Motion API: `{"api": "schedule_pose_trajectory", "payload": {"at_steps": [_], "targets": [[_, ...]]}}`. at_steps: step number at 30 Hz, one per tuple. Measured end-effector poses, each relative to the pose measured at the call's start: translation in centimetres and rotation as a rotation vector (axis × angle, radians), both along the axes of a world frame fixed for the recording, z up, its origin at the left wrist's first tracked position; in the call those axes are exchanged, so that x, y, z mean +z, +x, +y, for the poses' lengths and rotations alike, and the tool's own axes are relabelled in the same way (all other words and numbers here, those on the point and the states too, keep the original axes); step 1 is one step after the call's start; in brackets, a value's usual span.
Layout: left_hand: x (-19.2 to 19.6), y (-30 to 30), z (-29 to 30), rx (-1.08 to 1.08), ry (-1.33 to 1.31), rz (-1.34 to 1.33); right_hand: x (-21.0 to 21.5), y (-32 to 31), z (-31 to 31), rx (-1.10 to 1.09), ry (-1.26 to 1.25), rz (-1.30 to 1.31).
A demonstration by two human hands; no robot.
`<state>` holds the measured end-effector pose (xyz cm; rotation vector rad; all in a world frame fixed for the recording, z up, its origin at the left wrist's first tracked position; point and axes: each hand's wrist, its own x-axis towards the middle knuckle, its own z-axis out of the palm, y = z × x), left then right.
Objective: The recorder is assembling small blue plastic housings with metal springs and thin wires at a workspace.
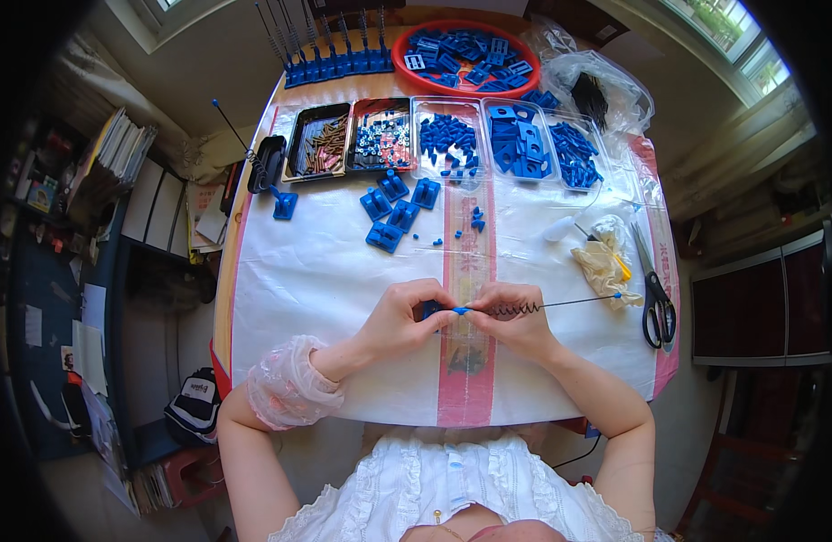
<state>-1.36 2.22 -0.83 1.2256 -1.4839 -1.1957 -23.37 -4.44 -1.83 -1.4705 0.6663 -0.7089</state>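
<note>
Near the front middle of the table, my left hand (399, 318) pinches a small blue plastic piece (461, 311), mostly hidden by the fingers. My right hand (517, 332) meets it fingertip to fingertip and is closed on a black coil spring (527, 308). From that spring a thin straight wire runs out to the right and ends in a small blue tip. The spring's left end touches or sits in the blue piece; the exact join is covered by my fingers. Beyond my hands lie several blue plastic bases (403, 215) and some tiny blue pieces (477, 219).
Trays of screws (324, 149), nuts (380, 135) and blue parts (447, 135) line the back. Behind them are a red basin (399, 56) of blue parts and a rack (339, 69) of upright springs. Black-handled scissors (656, 312) and a crumpled cloth (604, 271) lie right.
</note>
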Motion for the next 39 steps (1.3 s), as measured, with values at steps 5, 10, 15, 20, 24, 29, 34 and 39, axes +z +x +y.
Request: {"api": "schedule_pose_trajectory", "payload": {"at_steps": [5, 10, 15, 20, 24, 29, 34, 39], "targets": [[0.0, 0.0, 0.0, 0.003, 0.000, 0.009, 0.2, 0.0, 0.0, -0.005, 0.006, 0.004], [0.1, -0.1, 0.0, 0.011, -0.023, 0.006, 0.3, 0.0, 0.0, -0.009, 0.049, -0.059], [1.0, -0.3, 0.0, 0.028, -0.157, -0.111, 0.4, -0.1, 0.0, -0.013, 0.028, -0.049], [1.5, -0.4, 0.1, 0.062, -0.241, -0.132, 0.8, -0.2, -0.1, -0.019, -0.035, -0.022], [0.8, 0.1, -0.3, 0.065, -0.267, -0.114, 1.0, -0.2, -0.2, -0.037, -0.105, -0.017], [1.1, 0.2, -0.2, 0.000, -0.075, 0.007, 0.7, -0.3, -0.4, -0.032, -0.089, -0.028], [0.7, -0.1, -0.2, 0.008, -0.202, -0.074, 0.5, -0.4, -0.4, -0.007, -0.085, -0.017], [1.4, -0.5, 0.2, 0.127, -0.339, -0.283, 1.2, 0.2, -0.2, -0.031, 0.077, -0.054]]}}
